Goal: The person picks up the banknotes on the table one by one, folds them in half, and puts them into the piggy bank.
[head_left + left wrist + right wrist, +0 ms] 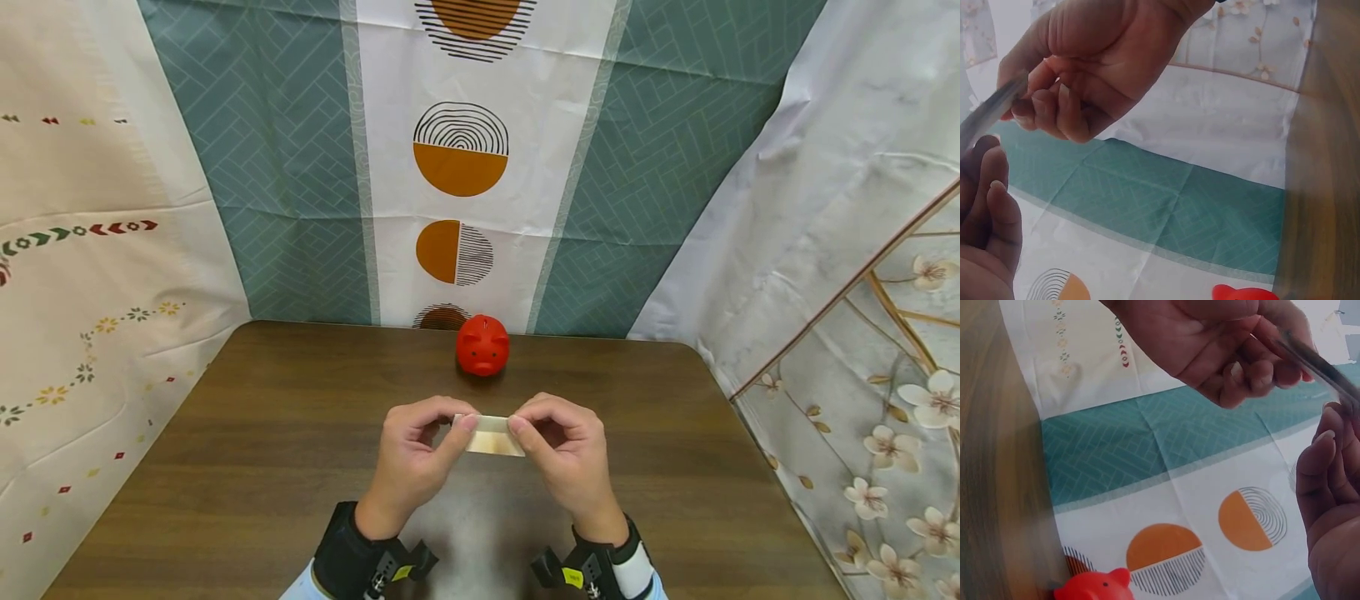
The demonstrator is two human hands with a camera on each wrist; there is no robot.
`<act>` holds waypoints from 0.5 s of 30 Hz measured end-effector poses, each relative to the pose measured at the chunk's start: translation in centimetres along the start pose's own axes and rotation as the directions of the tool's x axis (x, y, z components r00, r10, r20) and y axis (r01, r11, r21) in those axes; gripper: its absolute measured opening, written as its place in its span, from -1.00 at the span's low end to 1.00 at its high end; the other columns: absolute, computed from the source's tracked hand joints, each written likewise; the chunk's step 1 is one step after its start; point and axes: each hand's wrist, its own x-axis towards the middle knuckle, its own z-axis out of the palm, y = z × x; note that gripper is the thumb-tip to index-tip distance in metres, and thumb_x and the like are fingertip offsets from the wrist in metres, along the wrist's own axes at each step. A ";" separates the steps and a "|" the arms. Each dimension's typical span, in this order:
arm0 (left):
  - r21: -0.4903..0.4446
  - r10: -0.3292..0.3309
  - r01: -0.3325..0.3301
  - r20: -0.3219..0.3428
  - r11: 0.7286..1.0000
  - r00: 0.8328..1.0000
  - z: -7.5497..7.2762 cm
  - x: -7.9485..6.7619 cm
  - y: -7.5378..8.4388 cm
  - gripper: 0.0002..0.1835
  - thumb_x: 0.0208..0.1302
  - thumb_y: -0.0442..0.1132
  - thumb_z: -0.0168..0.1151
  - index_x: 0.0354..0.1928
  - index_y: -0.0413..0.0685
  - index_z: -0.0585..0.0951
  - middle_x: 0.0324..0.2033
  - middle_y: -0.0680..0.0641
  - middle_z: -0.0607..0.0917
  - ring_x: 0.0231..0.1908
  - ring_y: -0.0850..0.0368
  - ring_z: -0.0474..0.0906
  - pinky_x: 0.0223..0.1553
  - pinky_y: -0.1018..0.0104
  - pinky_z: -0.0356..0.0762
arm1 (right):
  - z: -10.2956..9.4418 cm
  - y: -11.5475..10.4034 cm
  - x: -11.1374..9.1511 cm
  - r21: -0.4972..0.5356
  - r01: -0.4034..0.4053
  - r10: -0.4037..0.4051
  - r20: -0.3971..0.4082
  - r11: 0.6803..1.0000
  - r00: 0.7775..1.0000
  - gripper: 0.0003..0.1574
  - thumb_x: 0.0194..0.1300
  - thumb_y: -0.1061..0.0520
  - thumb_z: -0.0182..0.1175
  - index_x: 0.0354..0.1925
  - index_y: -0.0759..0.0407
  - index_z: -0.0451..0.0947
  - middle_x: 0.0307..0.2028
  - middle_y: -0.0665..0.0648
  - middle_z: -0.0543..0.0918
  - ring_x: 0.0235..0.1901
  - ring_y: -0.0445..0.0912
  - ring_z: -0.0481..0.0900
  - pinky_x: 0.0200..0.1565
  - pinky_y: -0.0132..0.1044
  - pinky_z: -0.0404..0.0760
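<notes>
A pale, yellowish folded strip of paper [495, 442] is stretched level between the two hands, above the table. My left hand [416, 454] pinches its left end between thumb and forefinger, and my right hand [570, 454] does the same at the right end. Seen nearly edge-on in the left wrist view, the paper [991, 112] looks like a thin band with layered edges. The other fingers of both hands curl loosely below it. Beyond the hands, near the table's far edge, stands a red piggy bank [482, 346] with its snout toward me.
The brown wooden table [285, 433] carries the piggy bank at its back. Behind it hangs a green and white cloth [300, 167] with orange and black circles. Patterned cloths hang at the left [97, 275] and the right [810, 275].
</notes>
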 end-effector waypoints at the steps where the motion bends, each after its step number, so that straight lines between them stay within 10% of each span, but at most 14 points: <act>1: -0.010 0.005 -0.005 -0.007 1.000 1.000 0.0 0.0 0.0 -0.76 0.16 -0.70 0.22 -0.28 -0.26 0.70 -0.47 -0.18 0.70 -0.46 0.18 0.57 -0.40 0.43 0.65 | 0.0 0.0 0.0 -0.007 -0.008 0.008 -0.009 1.000 1.000 -0.75 0.19 0.60 0.21 -0.25 0.36 0.66 -0.43 0.17 0.65 -0.50 -0.11 0.50 -0.58 -0.31 0.52; 15: -0.028 -0.018 0.017 -0.035 0.999 0.999 -0.4 0.1 0.1 -0.76 0.17 -0.70 0.20 -0.28 -0.27 0.68 -0.47 -0.17 0.66 -0.47 0.16 0.54 -0.41 0.42 0.66 | -0.1 -0.4 -0.1 -0.013 -0.063 0.062 -0.052 0.998 0.997 -0.73 0.21 0.58 0.24 -0.22 0.33 0.68 -0.42 0.09 0.66 -0.55 -0.14 0.47 -0.61 -0.33 0.51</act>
